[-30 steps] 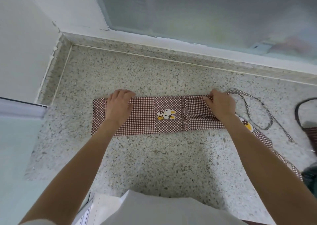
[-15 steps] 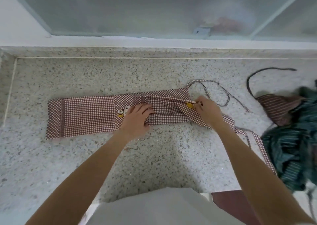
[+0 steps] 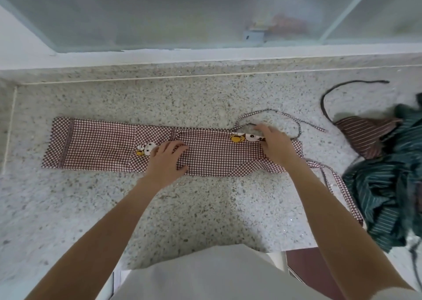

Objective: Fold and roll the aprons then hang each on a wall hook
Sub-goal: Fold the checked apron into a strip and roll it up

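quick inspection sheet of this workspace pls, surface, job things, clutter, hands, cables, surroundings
surface: speckled stone counter, apron laid on it
job's things: checked apron folded into a long flat strip, ties loose at its right end; striped aprons heaped at right
clutter: nothing seen
hands: left hand flat on the strip's middle; right hand pressing its right end
cables: nothing seen
surroundings: frosted window behind the counter

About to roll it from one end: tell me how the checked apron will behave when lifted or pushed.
The checked apron lies flat in a long folded strip, so it is probably thin and floppy and would sag if lifted. Its loose straps trail off to the side and may dangle or snag. Both the left hand and right hand press it flat, which suggests the folds could spring open.
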`<state>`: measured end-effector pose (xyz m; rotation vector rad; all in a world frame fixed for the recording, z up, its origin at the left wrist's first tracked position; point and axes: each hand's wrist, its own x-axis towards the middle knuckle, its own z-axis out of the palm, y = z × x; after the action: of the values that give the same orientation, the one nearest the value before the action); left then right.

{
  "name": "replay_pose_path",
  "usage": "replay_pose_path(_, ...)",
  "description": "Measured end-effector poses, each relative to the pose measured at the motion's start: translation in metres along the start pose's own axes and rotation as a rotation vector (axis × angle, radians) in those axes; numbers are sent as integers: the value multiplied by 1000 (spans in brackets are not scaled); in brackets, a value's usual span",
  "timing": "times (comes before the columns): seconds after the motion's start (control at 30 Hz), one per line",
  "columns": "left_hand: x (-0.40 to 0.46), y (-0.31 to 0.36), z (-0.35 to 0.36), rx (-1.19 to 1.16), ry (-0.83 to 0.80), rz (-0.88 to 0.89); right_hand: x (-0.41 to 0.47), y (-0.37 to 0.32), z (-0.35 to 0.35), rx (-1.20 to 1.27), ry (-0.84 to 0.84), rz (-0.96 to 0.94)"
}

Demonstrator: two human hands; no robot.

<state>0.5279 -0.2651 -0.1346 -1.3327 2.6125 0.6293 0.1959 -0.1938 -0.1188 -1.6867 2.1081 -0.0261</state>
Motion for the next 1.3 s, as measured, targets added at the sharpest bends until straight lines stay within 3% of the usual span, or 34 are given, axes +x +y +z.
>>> replay_pose_path(0.2, -3, -10, 7, -18, 49, 37, 4, 1, 13, -106, 278, 162)
replay_pose_path(0.33, -19, -26, 7, -259, 169, 74, -7, -51, 29, -43, 415, -7)
replay_pose_path(0.43, -39, -46, 4, -327, 298, -86, -12, -116, 51, 70, 339, -229)
replay_pose_path(0.57, -61, -90, -6, -312, 340, -327, -5, -194, 84, 58, 167, -401)
replay_pose_path(0.73, -79, -170, -23, -257, 402, -579, 6, -245, 120, -67, 32, -340)
replay_pose_path(0.9, -89, -211, -39, -284, 336, -877, -9, -230, 133, -190, 12, -360)
replay_pose_path(1.1, -102, -215, -43, -365, 315, -969, -23, -217, 132, -163, -19, -367)
replay_pose_path(1.3, -111, -212, -42, -391, 284, -960, -36, -211, 128, -69, 113, -282)
